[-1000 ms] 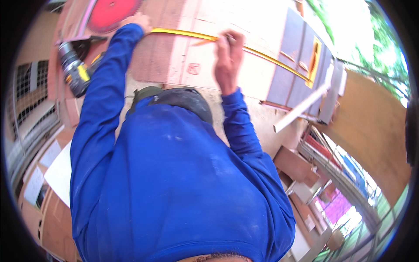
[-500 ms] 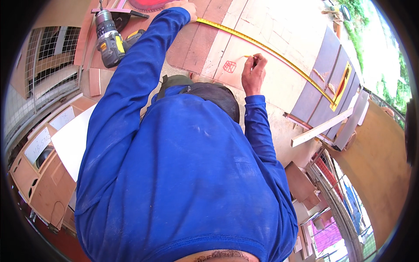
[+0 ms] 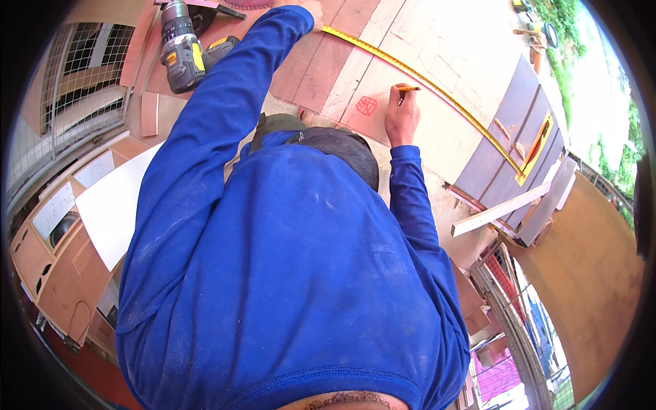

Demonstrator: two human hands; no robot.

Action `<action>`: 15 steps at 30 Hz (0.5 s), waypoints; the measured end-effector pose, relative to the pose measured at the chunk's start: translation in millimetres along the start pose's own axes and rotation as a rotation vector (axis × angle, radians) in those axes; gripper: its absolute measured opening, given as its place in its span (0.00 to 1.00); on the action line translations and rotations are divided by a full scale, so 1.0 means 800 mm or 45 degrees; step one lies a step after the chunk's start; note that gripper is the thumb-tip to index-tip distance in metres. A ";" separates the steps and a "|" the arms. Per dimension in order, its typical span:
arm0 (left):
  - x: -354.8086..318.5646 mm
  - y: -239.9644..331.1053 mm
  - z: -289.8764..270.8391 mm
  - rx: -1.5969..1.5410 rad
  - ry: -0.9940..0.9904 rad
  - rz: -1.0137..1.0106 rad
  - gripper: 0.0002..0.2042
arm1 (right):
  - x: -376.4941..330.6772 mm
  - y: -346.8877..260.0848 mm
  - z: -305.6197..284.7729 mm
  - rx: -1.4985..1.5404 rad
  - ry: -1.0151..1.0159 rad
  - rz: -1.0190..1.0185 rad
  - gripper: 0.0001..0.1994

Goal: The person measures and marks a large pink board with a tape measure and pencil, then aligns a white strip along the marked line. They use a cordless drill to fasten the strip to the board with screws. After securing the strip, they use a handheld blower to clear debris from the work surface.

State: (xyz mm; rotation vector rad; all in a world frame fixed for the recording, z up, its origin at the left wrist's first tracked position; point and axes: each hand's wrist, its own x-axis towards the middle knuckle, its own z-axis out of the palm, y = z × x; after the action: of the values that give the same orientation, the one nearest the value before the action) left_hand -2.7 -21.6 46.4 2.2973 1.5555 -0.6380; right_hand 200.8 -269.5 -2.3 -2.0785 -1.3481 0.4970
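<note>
I see the pencil (image 3: pixel 408 89) pinched in the fingers of my right hand (image 3: pixel 402 119), its tip resting on a pale plywood sheet (image 3: pixel 437 130) just beside the yellow tape measure (image 3: pixel 424 78). The tape measure lies stretched across the sheet in a long line that bends with the lens, running from my left hand (image 3: pixel 305 8) near the top edge down to a yellow and red level (image 3: pixel 536 147) on the right. My left hand presses the near end of the tape down; its fingers are cut off by the picture's rim, so I cannot tell how they are set. Just left of my right hand a red stamp (image 3: pixel 367 105) marks the plywood. The sheet lies on a worktop (image 3: pixel 307 68) of reddish-brown boards. Near the top left a cordless drill (image 3: pixel 181 48), grey and yellow, lies on the same surface, well apart from the pencil. My own blue long-sleeved shirt (image 3: pixel 287 273) fills most of the view and hides the near part of the worktop. To the right a pale wooden batten (image 3: pixel 506 208) lies tilted across grey panels (image 3: pixel 509 147). At the left a white board (image 3: pixel 119 205) leans beside brown cabinet parts (image 3: pixel 55 260). The pencil is short and orange-yellow.
</note>
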 end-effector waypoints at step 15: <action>-0.001 0.002 0.004 0.034 0.048 -0.012 0.25 | 0.136 -0.075 0.069 0.379 -0.217 -0.159 0.15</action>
State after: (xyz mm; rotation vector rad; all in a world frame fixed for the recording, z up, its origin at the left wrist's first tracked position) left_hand -2.1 -24.9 43.9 2.3364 1.5845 -0.6249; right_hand 171.2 -136.6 -2.0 -1.7315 -1.3940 0.7842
